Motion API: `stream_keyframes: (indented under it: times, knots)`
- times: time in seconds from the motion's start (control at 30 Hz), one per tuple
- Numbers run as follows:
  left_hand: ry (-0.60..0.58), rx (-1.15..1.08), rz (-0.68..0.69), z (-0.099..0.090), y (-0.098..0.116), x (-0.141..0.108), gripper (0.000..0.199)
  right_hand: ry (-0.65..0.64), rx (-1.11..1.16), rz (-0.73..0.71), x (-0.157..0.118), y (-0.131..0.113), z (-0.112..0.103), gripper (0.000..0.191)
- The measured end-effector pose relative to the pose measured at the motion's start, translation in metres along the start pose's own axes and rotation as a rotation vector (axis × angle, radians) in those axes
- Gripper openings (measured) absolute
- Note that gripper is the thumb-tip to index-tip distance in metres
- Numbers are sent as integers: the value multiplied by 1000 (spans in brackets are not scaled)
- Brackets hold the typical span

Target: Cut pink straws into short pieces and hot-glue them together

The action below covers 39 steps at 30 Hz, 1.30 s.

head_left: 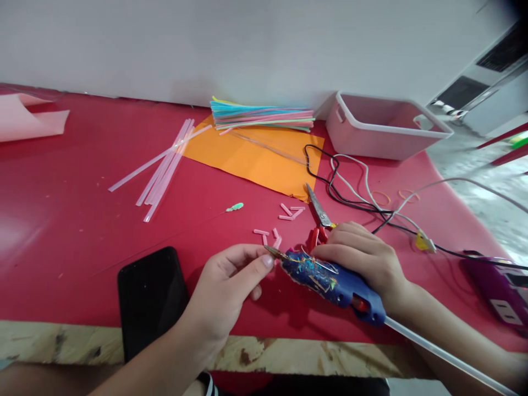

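My right hand is wrapped round a blue hot glue gun, smeared with dried glue, a long clear glue stick poking out of its back. The gun's nozzle points left and meets the fingertips of my left hand. Thumb and forefinger there are pressed together; whatever they pinch is hidden. Several short pink pieces lie just beyond the nozzle. Scissors with red handles rest behind the gun, partly covered by my right hand. A small green piece on a thin wire lies further left.
A black phone lies at the front edge, left of my left arm. Pink sticks, an orange sheet, a bundle of coloured pipe cleaners and a pink bin stand further back. Cables run right towards a purple power strip.
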<state>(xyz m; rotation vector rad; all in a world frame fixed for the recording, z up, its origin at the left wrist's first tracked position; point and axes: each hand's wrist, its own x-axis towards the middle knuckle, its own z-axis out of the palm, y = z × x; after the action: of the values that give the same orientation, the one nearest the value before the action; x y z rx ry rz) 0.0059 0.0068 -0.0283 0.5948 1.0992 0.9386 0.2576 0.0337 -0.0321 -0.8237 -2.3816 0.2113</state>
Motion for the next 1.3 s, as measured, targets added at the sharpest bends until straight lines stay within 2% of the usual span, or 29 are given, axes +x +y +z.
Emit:
stream_keyframes:
  times: [0.67, 0.97, 1.17, 1.3]
  knots:
    - [-34, 14, 52, 0, -2, -2, 13, 32, -3, 28, 3, 3, -5, 29]
    - [-11, 31, 48, 1, 0, -3, 10, 70, -1, 47, 1, 3, -9, 23]
    - [-28, 48, 44, 2, 0, -4, 10, 6, -15, 6, 2, 2, -7, 23]
    - [-15, 74, 50, 1, 0, -4, 12, 25, -33, 42, 3, 3, -9, 26]
